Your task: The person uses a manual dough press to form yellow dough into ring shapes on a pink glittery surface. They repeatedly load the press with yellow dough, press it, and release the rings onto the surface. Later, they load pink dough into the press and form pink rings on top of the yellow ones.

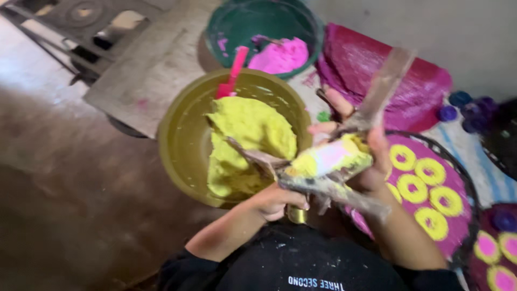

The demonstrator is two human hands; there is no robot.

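A smeared clear plastic bag (pixel 328 159) filled with yellow and pink paste sits between both hands. My left hand (pixel 274 200) grips its lower end near the rim of an olive bowl (pixel 180 134). My right hand (pixel 358 151) is wrapped around the bag's upper part, and the bag's long twisted tail (pixel 385 81) sticks up past the fingers. The olive bowl holds a mound of yellow paste (pixel 247 140) and a pink spatula (pixel 232 73). Under my right hand is a round tray (pixel 431 145) covered in magenta, with several yellow rings (pixel 423 186) with pink centres.
A green bowl (pixel 237 21) with pink paste (pixel 280 54) stands behind the olive bowl. Beside it lies a magenta disc (pixel 371 59), with blue and purple caps (pixel 468 110) to its right. A second ringed tray (pixel 498 248) is at the bottom right, and a wooden board (pixel 145 64) lies at the back left.
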